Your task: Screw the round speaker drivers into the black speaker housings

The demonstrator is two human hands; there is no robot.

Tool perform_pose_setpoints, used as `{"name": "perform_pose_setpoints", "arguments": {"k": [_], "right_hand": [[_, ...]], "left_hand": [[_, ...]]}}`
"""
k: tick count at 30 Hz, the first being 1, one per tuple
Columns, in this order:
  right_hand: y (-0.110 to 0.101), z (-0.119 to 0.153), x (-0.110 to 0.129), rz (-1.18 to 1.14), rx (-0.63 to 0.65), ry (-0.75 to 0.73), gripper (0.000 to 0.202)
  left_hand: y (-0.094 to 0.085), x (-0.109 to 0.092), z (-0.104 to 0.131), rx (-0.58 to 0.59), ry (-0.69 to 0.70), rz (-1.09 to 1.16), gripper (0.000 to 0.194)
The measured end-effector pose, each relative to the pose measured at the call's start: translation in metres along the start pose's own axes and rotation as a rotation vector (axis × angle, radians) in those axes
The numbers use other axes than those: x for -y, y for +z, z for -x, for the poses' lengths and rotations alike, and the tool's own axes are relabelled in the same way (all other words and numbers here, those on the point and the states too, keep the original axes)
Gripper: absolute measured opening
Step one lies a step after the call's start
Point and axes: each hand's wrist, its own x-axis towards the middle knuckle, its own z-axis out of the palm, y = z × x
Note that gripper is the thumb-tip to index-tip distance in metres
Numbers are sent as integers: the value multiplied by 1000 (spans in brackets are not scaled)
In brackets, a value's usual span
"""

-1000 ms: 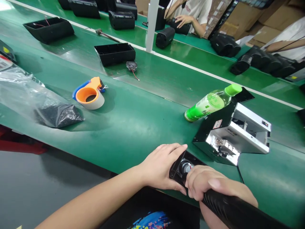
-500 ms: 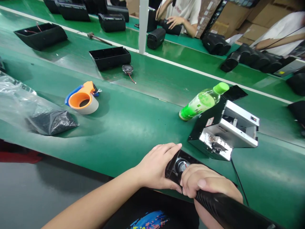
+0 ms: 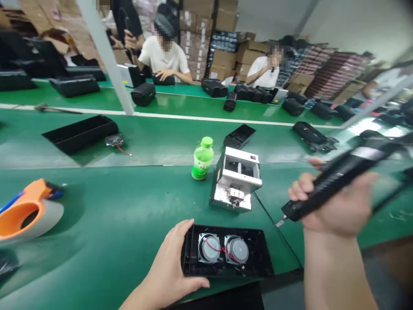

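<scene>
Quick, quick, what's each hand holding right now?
Left hand: holding the left end of the black speaker housing.
Right hand: closed around the black electric screwdriver.

Lighting is bright. Glare whitens the green bench (image 3: 145,193) at far right; soft shadow falls beside the tape dispenser (image 3: 48,216). Right hand (image 3: 342,213) and screwdriver (image 3: 338,177) show motion blur.

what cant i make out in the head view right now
All in the head view:
Black speaker panel: left end partly hidden by the left hand.
Electric screwdriver in the right hand: bit too small and blurred at its tip.
Orange tape dispenser: left part cut off by the left edge.
Green-capped bottle: label text too small to read.
</scene>
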Motion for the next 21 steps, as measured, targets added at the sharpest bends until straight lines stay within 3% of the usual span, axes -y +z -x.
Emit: {"name": "perform_pose_setpoints", "arguments": {"k": [3,6,11,14,17,19,21], "right_hand": [[-46,-15,-37,128,-72,143,59],[-69,-13,-72,223,-80,172,52],[-75,1,-96,361,-47,141,48],[-74,9,-104,464,-65,146,59],[-73,21,-114,568,-80,172,76],[-72,33,-121,644,-87,187,81],[-71,47,-126,719,-105,183,85]], "left_hand": [[-1,12,3,-5,-12,22,141],[-13,11,-6,108,-12,30,155],[-31,-21,-30,204,62,-214,154],[-32,-30,-31,234,89,-259,154],[-35,-23,-14,199,100,-210,134],[-42,-12,2,112,63,-137,103],[-58,2,19,-40,-87,-45,63]]}}
